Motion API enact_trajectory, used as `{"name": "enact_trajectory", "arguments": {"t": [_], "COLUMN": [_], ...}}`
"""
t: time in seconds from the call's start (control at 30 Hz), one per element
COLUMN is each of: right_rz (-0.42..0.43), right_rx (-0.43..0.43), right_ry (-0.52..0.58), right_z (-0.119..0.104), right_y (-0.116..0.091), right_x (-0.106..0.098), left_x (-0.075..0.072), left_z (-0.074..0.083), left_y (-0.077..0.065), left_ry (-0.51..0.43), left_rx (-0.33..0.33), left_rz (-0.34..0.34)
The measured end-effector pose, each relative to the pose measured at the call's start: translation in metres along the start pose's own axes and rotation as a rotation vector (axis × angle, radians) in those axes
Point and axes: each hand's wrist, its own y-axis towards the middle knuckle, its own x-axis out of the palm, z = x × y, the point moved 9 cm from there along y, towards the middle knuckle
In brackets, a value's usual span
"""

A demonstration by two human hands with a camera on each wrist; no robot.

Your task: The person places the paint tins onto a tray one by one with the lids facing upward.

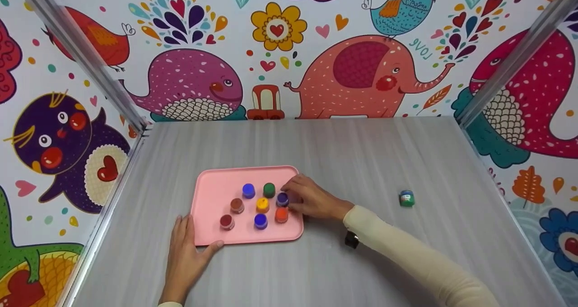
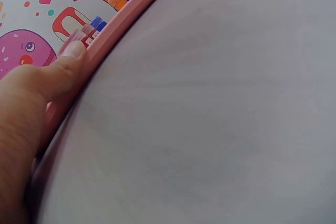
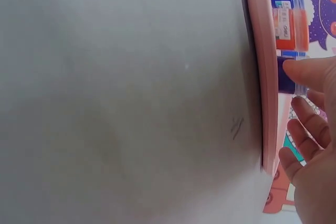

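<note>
A pink tray [image 1: 210, 189] lies on the table, bearing several small paint pots. My left hand [image 1: 184, 253] holds its near left corner, the thumb over the rim in the left wrist view. At the tray's right side, my right hand [image 1: 316, 198] pinches a dark purple pot [image 1: 282, 199], with the thumb against it in the right wrist view. Around that pot stand a green pot [image 1: 269, 190], a yellow pot [image 1: 263, 205] and an orange pot [image 1: 281, 215]. Farther left are blue pots [image 1: 248, 190], a brown pot [image 1: 237, 205] and a dark red pot [image 1: 226, 222].
A green pot with a bluish top [image 1: 407, 198] sits alone on the grey table [image 1: 361, 149], right of the tray. Metal posts [image 1: 86, 58] and walls with cartoon animals enclose the table. A dark wrist device [image 1: 351, 239] is on the right sleeve.
</note>
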Motion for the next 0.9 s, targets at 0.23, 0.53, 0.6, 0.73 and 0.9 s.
{"name": "enact_trajectory", "arguments": {"t": [0.23,0.53,0.6,0.73,0.9], "right_rz": [0.046,0.071,0.071,0.09,0.11], "right_rx": [0.03,0.106,0.123,0.133,0.175], "right_ry": [-0.008,0.031,0.035,0.011,-0.003], "right_z": [0.01,0.026,0.029,0.032,0.038], "right_y": [-0.021,-0.049,-0.055,-0.065,-0.081], "right_x": [-0.018,-0.036,-0.039,-0.048,-0.058], "left_x": [-0.001,0.002,0.002,0.003,0.004], "left_z": [0.001,-0.005,-0.005,-0.005,-0.004], "left_y": [0.002,0.004,0.004,0.003,0.002], "left_ry": [-0.007,0.0,0.003,0.008,0.011], "left_rx": [0.013,-0.02,-0.023,-0.038,-0.059], "left_rz": [0.001,-0.022,-0.022,-0.024,-0.031]}}
